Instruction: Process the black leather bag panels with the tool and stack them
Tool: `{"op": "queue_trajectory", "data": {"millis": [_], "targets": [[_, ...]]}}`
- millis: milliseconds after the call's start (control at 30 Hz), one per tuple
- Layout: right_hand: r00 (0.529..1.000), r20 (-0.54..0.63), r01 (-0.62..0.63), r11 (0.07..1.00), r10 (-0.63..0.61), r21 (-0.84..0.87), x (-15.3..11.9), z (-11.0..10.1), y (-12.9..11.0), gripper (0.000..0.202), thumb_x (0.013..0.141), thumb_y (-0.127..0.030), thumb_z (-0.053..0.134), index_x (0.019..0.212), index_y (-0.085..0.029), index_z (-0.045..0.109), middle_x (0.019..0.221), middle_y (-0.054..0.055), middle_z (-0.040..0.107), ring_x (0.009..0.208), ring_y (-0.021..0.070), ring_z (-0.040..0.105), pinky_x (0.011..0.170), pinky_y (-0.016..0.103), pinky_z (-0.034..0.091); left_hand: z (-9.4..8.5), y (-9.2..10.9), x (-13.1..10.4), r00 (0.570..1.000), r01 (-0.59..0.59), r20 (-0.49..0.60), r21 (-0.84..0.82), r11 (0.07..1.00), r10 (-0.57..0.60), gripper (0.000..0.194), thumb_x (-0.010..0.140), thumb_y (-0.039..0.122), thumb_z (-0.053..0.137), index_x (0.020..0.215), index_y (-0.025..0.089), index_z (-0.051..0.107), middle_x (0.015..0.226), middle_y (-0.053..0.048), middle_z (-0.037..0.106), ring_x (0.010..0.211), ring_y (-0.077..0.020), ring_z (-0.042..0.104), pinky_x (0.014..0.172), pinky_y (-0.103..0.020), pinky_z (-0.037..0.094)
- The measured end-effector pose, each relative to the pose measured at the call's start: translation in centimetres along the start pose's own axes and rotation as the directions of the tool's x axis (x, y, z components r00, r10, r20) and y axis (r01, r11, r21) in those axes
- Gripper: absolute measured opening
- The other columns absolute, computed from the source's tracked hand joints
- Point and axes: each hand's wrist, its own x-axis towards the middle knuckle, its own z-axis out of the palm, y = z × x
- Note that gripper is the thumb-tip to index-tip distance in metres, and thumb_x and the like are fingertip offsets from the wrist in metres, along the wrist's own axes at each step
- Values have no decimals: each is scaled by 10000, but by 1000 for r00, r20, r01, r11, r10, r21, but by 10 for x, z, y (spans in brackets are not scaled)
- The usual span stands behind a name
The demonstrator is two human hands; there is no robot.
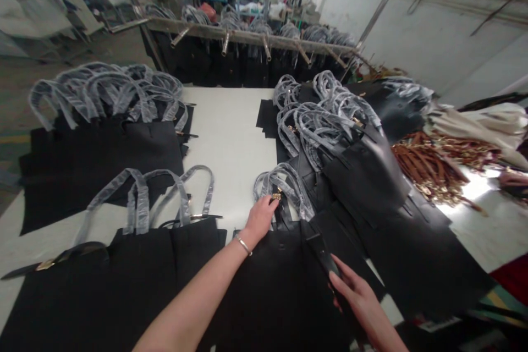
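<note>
My left hand (260,216), with a bracelet at the wrist, has its fingers closed on a gold buckle (276,196) at the top of a black leather panel (276,280). Plastic-wrapped handles (303,192) loop up just behind that hand. Lower right, my right hand (350,284) grips a black strap (319,250) between thumb and fingers, over the panel's right edge. To the left lie more black panels (140,280) with wrapped handles (138,201) and a strap with a gold buckle (46,265).
Stacked black panels with wrapped handles lie on the white table (226,137) at back left (103,148) and right (371,176). Brown straps (433,165) are piled at far right. Behind the table stands a metal rack (247,37) with hanging pieces.
</note>
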Motion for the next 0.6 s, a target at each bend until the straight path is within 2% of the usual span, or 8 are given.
{"op": "queue_trajectory", "data": {"millis": [100, 200, 333, 467, 600], "targets": [[1000, -5, -5, 999, 6, 54, -8, 5, 10, 864, 656, -550, 720, 1379, -166, 440, 678, -23, 637, 485, 130, 544, 449, 255, 437, 3, -9, 26, 978, -189, 95, 12, 982, 187, 218, 905, 87, 450, 1046, 182, 586, 1106, -102, 557, 1039, -216, 535, 897, -350, 445], [1000, -20, -5, 999, 6, 50, -20, 7, 23, 824, 695, -539, 692, 1389, -178, 432, 681, -19, 644, 493, 129, 535, 460, 252, 436, 1, -19, 38, 946, -284, 158, -11, 959, 282, 181, 896, 73, 462, 969, 175, 593, 1041, -98, 576, 1004, -211, 544, 891, -344, 444], [1000, -8, 4, 1000, -4, -28, -37, 11, 42, 673, 743, -481, 656, 1346, -224, 504, 813, 12, 694, 569, 149, 567, 495, 260, 462, -11, -26, 42, 893, -380, 248, -26, 925, 374, 216, 885, 26, 439, 923, 176, 590, 1011, -86, 587, 962, -191, 555, 892, -320, 437], [999, 3, 40, 989, -40, -141, -46, 19, 60, 610, 743, -427, 650, 1315, -237, 557, 874, 30, 729, 673, 193, 625, 547, 277, 497, -22, -17, 38, 863, -412, 323, 1, 911, 389, 222, 876, 18, 447, 886, 179, 599, 939, -74, 595, 897, -183, 573, 848, -296, 445], [995, 25, 96, 956, -93, -276, -52, 25, 69, 597, 755, -379, 640, 1326, -225, 557, 867, 32, 747, 764, 233, 663, 678, 322, 526, -31, -1, 25, 891, -343, 350, 105, 933, 288, 232, 869, 12, 412, 883, 131, 610, 902, -109, 590, 803, -205, 586, 762, -322, 465]]}}
